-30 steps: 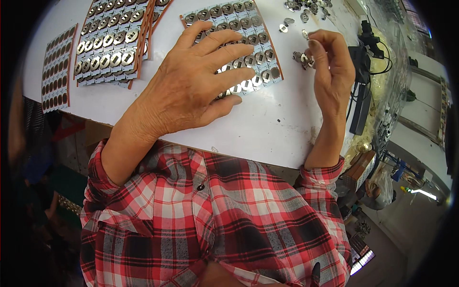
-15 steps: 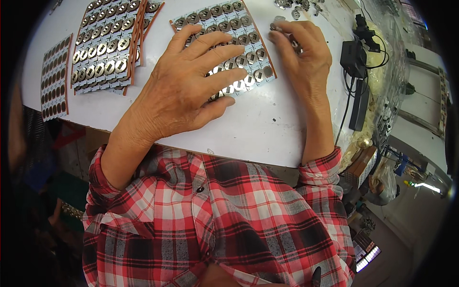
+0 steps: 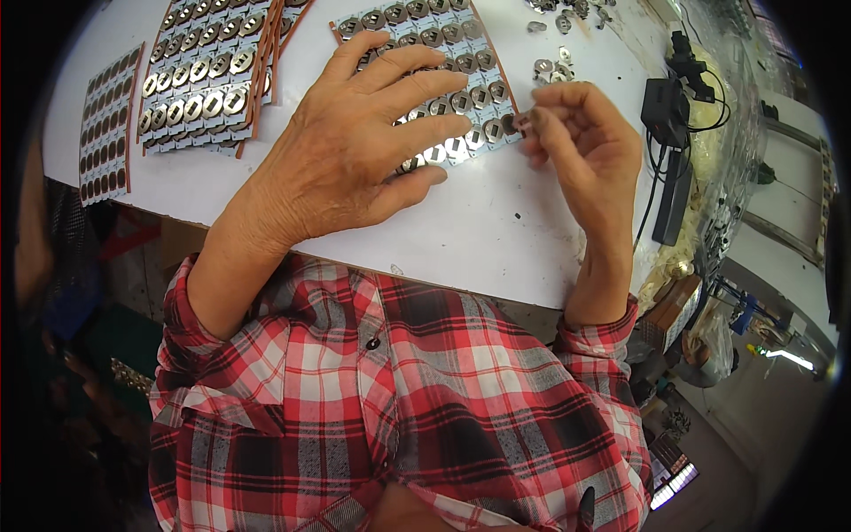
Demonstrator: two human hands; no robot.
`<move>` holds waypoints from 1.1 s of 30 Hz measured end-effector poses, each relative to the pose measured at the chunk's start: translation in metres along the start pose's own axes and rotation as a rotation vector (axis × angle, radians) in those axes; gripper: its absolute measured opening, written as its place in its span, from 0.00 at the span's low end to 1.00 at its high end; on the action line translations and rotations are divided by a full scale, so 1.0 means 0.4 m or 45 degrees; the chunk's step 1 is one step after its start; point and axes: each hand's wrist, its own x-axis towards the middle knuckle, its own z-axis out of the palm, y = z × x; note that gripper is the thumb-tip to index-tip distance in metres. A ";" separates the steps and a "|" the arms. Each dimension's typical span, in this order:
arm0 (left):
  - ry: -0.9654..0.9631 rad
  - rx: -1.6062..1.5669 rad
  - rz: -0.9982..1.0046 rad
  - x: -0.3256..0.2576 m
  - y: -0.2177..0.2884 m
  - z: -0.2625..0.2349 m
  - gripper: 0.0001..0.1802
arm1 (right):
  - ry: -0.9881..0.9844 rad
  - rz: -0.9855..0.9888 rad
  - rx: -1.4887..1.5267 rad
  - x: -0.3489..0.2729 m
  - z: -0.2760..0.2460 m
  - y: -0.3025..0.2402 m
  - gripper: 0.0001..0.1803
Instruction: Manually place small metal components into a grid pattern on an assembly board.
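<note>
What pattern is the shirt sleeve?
Red, white and dark plaid on the sleeve, head view.

The one view comes from the camera on my head, facing steeply down and close over the white desk (image 3: 496,239). My checked shirt fills six o'clock, the desk runs toward twelve, and its straight edges bow near the rim.

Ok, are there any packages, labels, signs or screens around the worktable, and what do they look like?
No clear labels, signs or screens.
Brown box: below the table's right edge, small, cardboard-coloured.
Black adapter: right side of the white table, a boxy block with cables.
</note>
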 end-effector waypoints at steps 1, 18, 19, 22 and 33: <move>-0.001 0.006 0.001 0.001 -0.001 0.000 0.28 | -0.002 0.004 0.002 -0.006 0.002 0.003 0.06; 0.001 0.012 -0.017 0.000 0.001 0.006 0.29 | 0.022 -0.294 -0.444 -0.014 0.020 0.037 0.06; 0.008 0.008 -0.016 0.001 0.002 0.006 0.29 | 0.034 -0.274 -0.447 -0.015 0.021 0.035 0.05; 0.018 0.003 -0.013 0.005 0.002 0.007 0.29 | 0.039 -0.305 -0.494 -0.016 0.025 0.029 0.04; 0.042 0.006 -0.015 0.000 0.005 0.007 0.27 | -0.056 -0.263 -0.420 -0.006 0.012 0.033 0.04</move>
